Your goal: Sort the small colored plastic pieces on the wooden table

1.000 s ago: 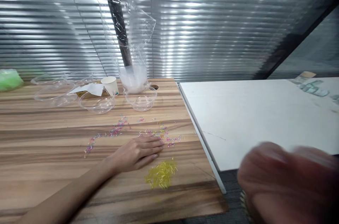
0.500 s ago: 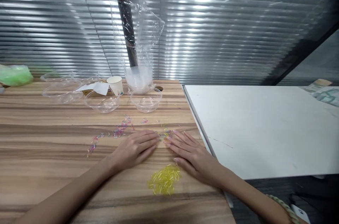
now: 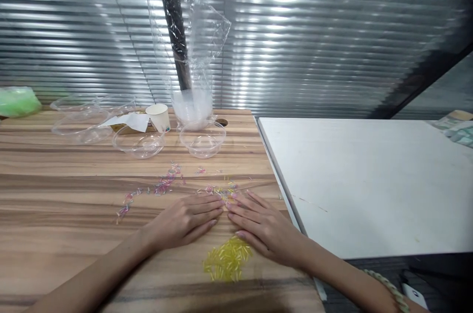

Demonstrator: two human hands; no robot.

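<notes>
My left hand (image 3: 188, 219) lies flat on the wooden table (image 3: 55, 234), fingers stretched to the right. Opposite it, my right hand (image 3: 264, 226) rests palm down with its fingers out, and the fingertips of both hands nearly meet. Small mixed-colour tube beads (image 3: 221, 191) lie just beyond the fingertips; some may be hidden under them. A pile of yellow tube beads (image 3: 227, 259) sits nearer to me, by my right thumb. Pink, blue and clear beads (image 3: 164, 185) trail across the wood beyond my left hand.
Clear plastic bowls (image 3: 203, 141) stand at the back, with a paper cup (image 3: 158, 117) and a stack of bowls in a plastic bag (image 3: 192, 106). A green bag (image 3: 18, 101) is far left. A white table (image 3: 365, 180) adjoins on the right, past a gap.
Both hands have moved slightly toward me and closer together at the fingertips. More of the mixed beads show beyond them. The view has shifted a little.
</notes>
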